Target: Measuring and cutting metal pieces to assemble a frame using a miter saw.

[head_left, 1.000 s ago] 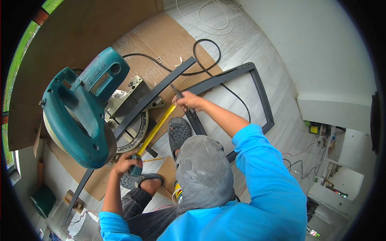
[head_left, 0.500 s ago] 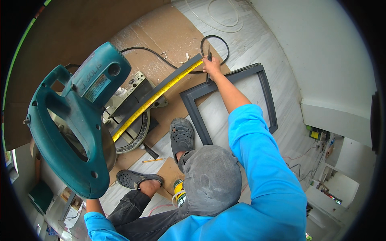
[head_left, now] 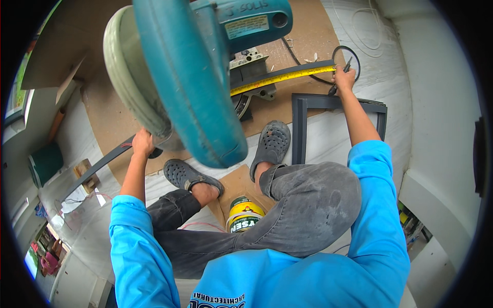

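A long dark grey strip (head_left: pixel 102 163) crosses the miter saw (head_left: pixel 190 87), whose teal handle and guard hide its middle. At the left, my left hand (head_left: pixel 143 142) closes on the strip beside the saw; its fingertips are partly hidden. My right hand (head_left: pixel 344 79) pinches the end of a yellow tape measure (head_left: pixel 282 78) against the strip's far right end. A slim black pointed tool (head_left: pixel 348 63) is also held in that hand, sticking out past the fingers. The tape lies along the strip; its case is out of sight behind the saw.
A dark grey rectangular frame (head_left: pixel 300 131) lies on the floor below my right hand. Brown cardboard (head_left: pixel 115 102) lies under the saw. A black cable (head_left: pixel 358 55) loops near the right hand. A yellow and green can (head_left: pixel 245 210) stands between my legs, near my clogs (head_left: pixel 190 177).
The view has swung left, so the scene sits further right. My left hand, earlier behind the saw handle, now shows on the strip. My right hand stays at the tape's end.
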`<move>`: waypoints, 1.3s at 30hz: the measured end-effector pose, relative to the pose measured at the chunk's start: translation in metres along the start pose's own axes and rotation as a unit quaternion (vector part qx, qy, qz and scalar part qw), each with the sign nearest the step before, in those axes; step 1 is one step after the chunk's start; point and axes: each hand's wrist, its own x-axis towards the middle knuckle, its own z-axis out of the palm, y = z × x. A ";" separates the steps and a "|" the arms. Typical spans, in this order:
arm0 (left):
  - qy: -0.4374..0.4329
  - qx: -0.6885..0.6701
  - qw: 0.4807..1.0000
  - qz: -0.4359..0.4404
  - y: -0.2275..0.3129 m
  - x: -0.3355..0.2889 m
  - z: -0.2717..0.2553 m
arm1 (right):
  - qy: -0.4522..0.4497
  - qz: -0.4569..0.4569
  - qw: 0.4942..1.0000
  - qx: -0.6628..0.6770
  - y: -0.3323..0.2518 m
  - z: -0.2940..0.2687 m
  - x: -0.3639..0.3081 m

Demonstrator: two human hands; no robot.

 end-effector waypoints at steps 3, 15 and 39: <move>0.022 0.009 0.999 0.043 0.009 -0.015 0.001 | -0.043 0.003 0.997 0.064 -0.023 -0.025 -0.039; -0.012 -0.015 1.000 0.008 0.017 -0.005 -0.004 | -0.486 -0.273 0.703 -0.442 -0.141 0.013 -0.215; -0.003 -0.013 1.000 -0.003 0.012 -0.004 0.005 | -0.384 -0.177 0.891 -0.166 -0.055 0.146 -0.301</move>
